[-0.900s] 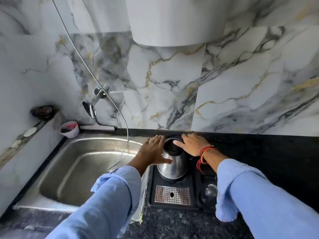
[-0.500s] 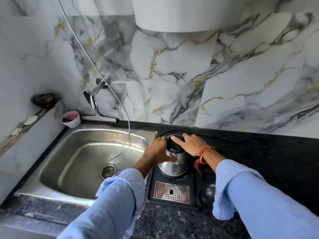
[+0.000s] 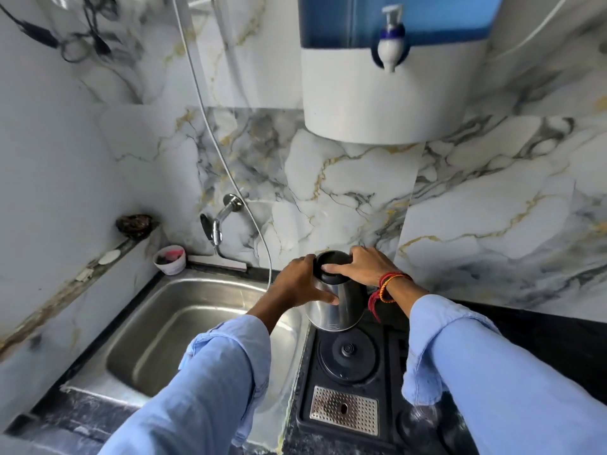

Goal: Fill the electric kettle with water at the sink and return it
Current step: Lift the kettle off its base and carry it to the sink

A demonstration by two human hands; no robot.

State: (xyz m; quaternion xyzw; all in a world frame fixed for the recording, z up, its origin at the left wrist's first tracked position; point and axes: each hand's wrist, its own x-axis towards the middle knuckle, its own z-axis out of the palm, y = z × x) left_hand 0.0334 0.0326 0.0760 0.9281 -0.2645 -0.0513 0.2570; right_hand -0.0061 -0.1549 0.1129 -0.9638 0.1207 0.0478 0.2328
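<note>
Above base (image 3: pixel 347 353), kettle (image 3: pixel 335 307), 2 hands (image 3: pixel 297 284)

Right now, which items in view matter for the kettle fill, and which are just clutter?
In play:
kettle, lifted off its base
base, bare
left hand on the kettle body
right hand on the lid
sink
tap

Lying about:
cup at the sink corner
drip grate
wall dispenser
hose

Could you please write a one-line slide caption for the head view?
Both hands, left and right, lift the steel kettle clear of its black base beside the sink.
</note>
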